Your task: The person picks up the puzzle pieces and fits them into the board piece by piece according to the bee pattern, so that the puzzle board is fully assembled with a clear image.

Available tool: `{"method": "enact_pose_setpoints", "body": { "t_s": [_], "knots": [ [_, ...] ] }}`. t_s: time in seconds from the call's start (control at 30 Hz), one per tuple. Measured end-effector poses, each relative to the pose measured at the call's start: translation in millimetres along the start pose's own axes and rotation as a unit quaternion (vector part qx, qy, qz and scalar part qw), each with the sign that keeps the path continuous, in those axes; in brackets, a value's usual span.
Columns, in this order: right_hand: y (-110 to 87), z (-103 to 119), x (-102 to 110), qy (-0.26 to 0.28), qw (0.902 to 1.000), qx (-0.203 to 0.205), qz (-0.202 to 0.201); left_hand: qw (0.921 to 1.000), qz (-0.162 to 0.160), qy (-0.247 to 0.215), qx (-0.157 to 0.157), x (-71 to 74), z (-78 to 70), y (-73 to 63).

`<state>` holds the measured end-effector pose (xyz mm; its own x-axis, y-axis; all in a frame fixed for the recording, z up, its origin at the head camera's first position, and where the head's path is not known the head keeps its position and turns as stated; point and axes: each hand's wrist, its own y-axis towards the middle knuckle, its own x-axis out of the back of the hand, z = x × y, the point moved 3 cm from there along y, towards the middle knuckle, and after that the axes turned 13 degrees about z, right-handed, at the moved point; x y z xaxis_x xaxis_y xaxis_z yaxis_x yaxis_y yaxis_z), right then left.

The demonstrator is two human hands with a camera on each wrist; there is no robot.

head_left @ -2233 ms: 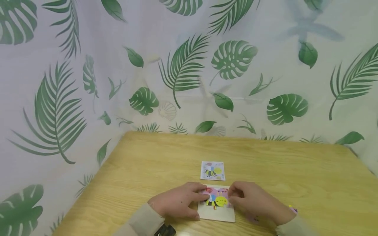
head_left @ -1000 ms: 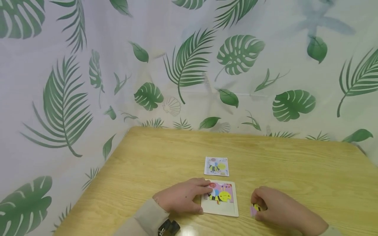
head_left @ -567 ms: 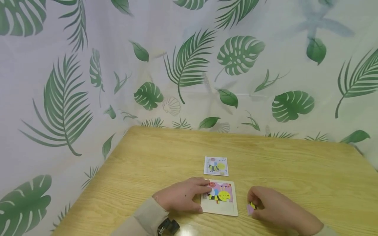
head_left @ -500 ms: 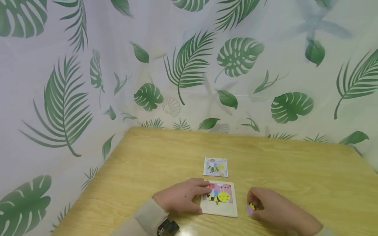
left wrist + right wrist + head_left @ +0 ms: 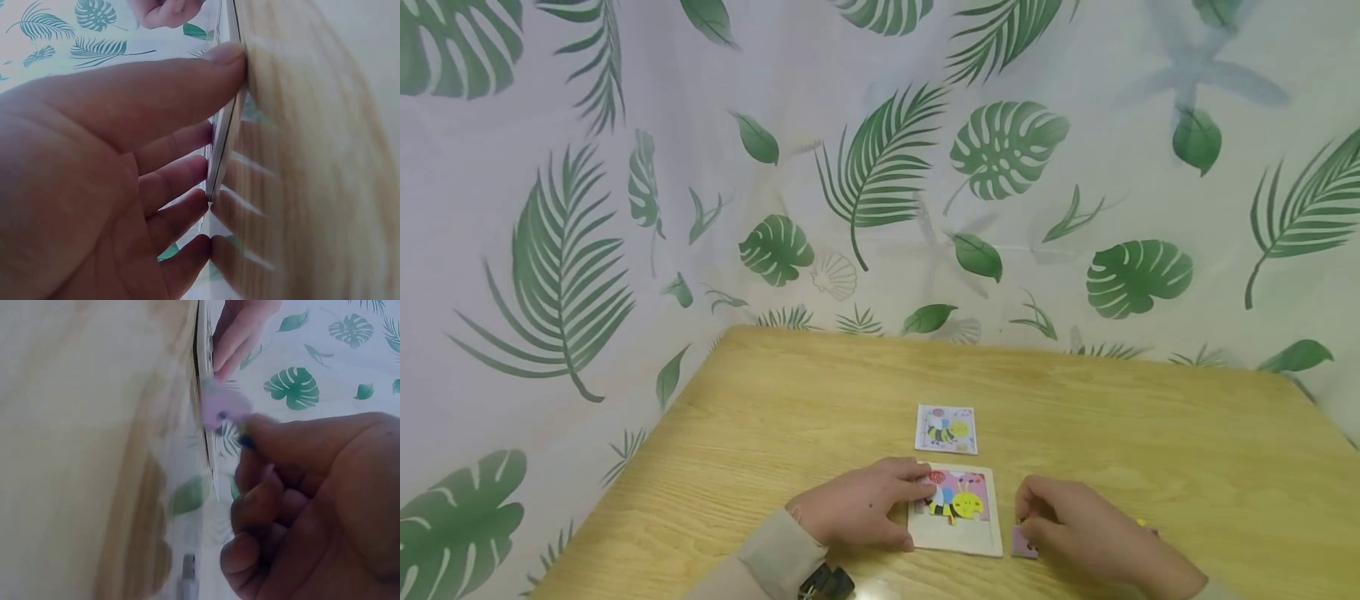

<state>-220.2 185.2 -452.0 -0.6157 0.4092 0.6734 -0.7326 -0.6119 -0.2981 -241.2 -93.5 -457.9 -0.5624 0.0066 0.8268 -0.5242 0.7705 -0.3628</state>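
Observation:
A shallow wooden puzzle tray lies flat on the table, its upper part filled with bee-picture pieces and its lower part bare wood. My left hand rests at the tray's left side, fingertips over the picture and thumb at the lower left corner. In the left wrist view the thumb touches the tray's edge. Just right of the tray, my right hand pinches a purple puzzle piece between thumb and fingertips. The right wrist view shows this piece tilted, its other fingers curled below.
A square picture card with the same bee lies behind the tray. Partly hidden by my right forearm is a small yellow and dark thing. A black device sits at my left wrist. Leaf-print cloth hangs behind the table.
My right hand left the tray, took hold of a piece to the right, and has since brought it leftward close to the tray's right edge. My left hand has stayed on the tray.

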Motion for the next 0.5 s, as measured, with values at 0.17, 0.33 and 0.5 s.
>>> {"method": "enact_pose_setpoints", "body": {
  "t_s": [0.17, 0.33, 0.5],
  "knots": [
    [9.8, 12.8, -3.5, 0.041, 0.9989, 0.023, 0.001, 0.9999, -0.007, -0.001, 0.008, -2.3, -0.6, 0.1],
    [24.8, 28.0, -9.1, 0.028, 0.9989, 0.034, -0.013, 0.9997, -0.009, -0.014, 0.018, -3.2, -1.2, -1.0],
    [37.1, 40.7, -13.2, 0.046, 0.998, 0.032, -0.028, 0.9999, -0.008, -0.002, 0.006, -1.2, -1.7, -0.9]
  ]
}}
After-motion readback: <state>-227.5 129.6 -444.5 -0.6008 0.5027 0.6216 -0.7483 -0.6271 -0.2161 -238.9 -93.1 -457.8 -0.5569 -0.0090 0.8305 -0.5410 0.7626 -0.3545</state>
